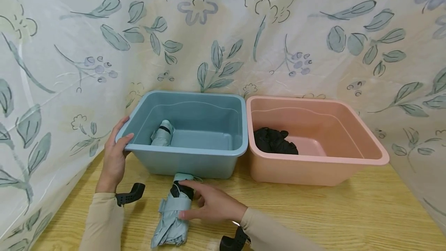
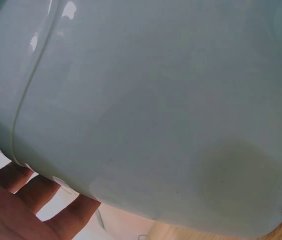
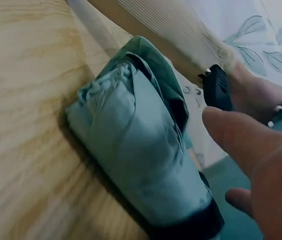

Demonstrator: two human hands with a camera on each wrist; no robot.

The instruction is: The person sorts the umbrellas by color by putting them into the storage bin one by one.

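Observation:
My left hand (image 1: 115,156) grips the rim of a blue plastic tub (image 1: 191,162) at its front left corner, thumb on the edge. In the left wrist view its fingers (image 2: 76,215) lie along the tub's wall. A folded light blue umbrella (image 1: 172,220) with a black band near its handle lies on the table in front of the tub. Over it reaches my right hand (image 1: 216,202), thumb and forefinger spread. The right wrist view shows the thumb (image 3: 231,132) apart from the umbrella's fabric. Inside the tub lies another light blue umbrella (image 1: 162,136).
To the right of the blue tub stands a pink tub (image 1: 306,171), with a crumpled black fabric bundle (image 1: 275,142) in its left part. Both stand on a wooden table (image 1: 348,220). A flower-patterned sheet (image 1: 226,30) hangs behind and at the sides.

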